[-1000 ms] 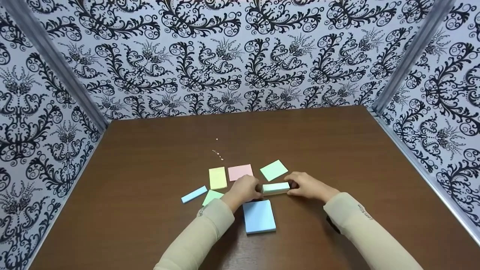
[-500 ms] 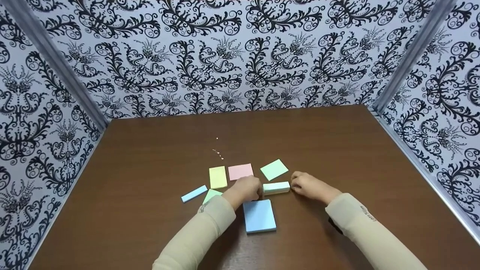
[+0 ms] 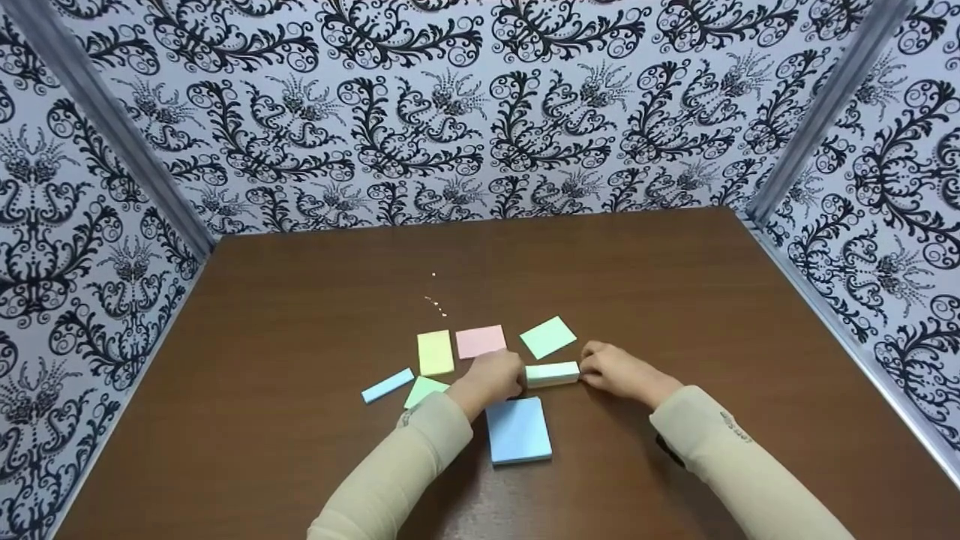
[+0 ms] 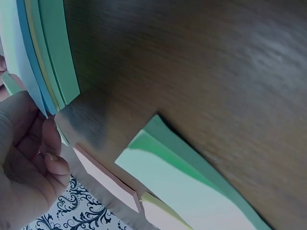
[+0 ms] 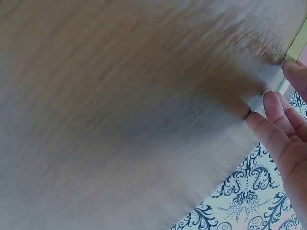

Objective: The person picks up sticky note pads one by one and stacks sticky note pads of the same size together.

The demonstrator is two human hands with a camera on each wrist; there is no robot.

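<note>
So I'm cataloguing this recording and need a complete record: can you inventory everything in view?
Square sticky-note pad: 1, blue, near side
Layered sticky-note block: 1, green, blue and yellow, beyond the square pad
Pink note pad: 1, pink, beyond the block, leftward
Yellow note pad: 1, yellow, left of pink
Far green note: 1, green, beyond the block
Near green note: 1, green, left, partly covered
Narrow note strip: 1, blue, leftmost
Specks: several, whitish, beyond the pads
Table: 1, brown, beneath
Walls: 3, white with black scrollwork, back and sides
Sleeves: 2, beige, forearms
Left grip: 1, bare, block's left end
Right grip: 1, bare, block's right end
</note>
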